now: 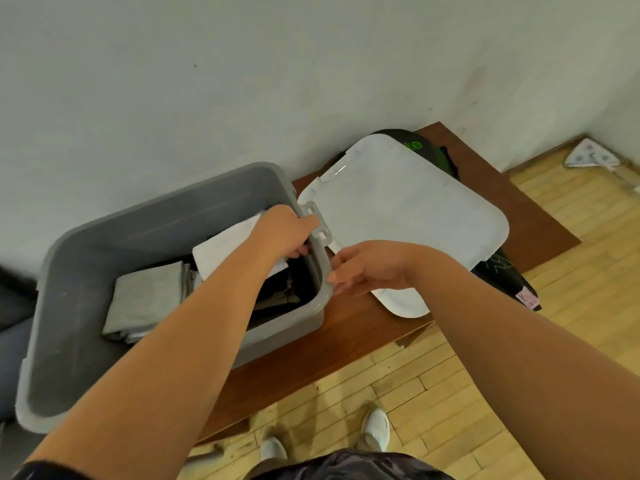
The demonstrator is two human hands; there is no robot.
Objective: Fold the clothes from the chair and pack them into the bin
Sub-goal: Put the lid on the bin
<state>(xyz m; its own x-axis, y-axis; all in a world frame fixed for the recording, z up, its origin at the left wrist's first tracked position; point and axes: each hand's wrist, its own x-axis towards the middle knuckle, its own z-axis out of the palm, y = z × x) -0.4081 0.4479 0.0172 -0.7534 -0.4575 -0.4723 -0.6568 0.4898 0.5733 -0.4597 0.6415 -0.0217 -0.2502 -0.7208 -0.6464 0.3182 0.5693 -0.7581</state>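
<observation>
A grey plastic bin (69, 306) stands open on a low brown table (346, 341). Inside lie a folded grey garment (149, 299), a folded white garment (228, 247) and dark clothes (287, 289) at the right end. A white lid (398, 209) leans beside the bin's right end. My left hand (284, 230) grips the lid's latch tab at the bin's right rim. My right hand (367, 268) holds the lid's near edge, fingers curled against the bin's rim. The chair is out of view.
A black bag with green lettering (426, 147) lies under the lid on the table. A white mop head (588, 155) rests on the wooden floor in the far right corner. The wall runs close behind the bin. My white shoes (375, 427) stand before the table.
</observation>
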